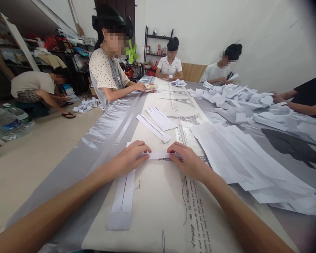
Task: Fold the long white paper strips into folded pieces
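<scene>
Both hands press flat on a narrow white paper strip (pixel 158 155) that lies across the middle of the surface (pixel 100 147), on the cream printed cloth (pixel 158 196). The left hand (pixel 130 157) holds the left end with its fingers together and bent down on the paper; the right hand (pixel 185 160) does the same on the right end, fingers close together. To make a good fold, I think the edges should be kept in line and the fingers should slide along the crease with even pressure. The paper looks thin, matte and stiff enough to keep a crease. A longer folded strip (pixel 122 196) runs toward the person just beside the left hand. A loose heap of white sheets (pixel 242 165) lies to the right, on a shiny grey cover.
</scene>
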A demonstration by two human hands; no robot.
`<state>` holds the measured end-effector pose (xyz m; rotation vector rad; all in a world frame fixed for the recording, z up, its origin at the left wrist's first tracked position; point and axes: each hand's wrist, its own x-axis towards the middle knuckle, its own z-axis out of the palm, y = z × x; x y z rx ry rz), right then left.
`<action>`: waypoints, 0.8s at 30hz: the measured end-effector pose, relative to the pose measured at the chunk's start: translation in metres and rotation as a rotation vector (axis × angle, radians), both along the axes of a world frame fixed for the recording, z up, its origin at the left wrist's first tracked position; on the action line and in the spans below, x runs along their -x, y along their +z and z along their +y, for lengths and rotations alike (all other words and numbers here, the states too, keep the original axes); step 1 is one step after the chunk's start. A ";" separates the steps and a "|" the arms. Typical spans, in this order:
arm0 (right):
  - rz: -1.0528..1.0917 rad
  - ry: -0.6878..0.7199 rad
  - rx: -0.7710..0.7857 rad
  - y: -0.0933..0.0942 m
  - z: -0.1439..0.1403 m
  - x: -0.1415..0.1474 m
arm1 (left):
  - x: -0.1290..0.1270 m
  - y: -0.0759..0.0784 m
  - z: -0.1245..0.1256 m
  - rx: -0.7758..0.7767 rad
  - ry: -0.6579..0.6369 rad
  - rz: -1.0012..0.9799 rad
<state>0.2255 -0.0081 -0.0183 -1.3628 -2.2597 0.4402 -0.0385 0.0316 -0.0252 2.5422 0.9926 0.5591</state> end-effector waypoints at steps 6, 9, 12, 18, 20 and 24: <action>0.083 -0.206 -0.420 0.002 0.000 0.002 | -0.006 -0.001 0.000 -0.314 -0.065 0.005; 0.379 -0.448 -0.571 0.016 -0.004 0.003 | -0.005 0.004 -0.002 -0.282 0.039 -0.163; 0.743 -0.533 -0.492 0.026 -0.009 0.007 | -0.007 0.018 -0.010 -0.079 0.128 -0.393; 1.062 -0.123 0.155 0.026 -0.014 0.025 | -0.027 0.042 -0.044 0.435 -0.006 -0.587; 1.095 -0.100 0.196 0.026 -0.016 0.027 | -0.033 0.042 -0.052 0.582 -0.073 -0.599; 0.896 0.006 0.263 0.025 -0.020 0.029 | -0.034 0.037 -0.049 0.703 -0.041 -0.734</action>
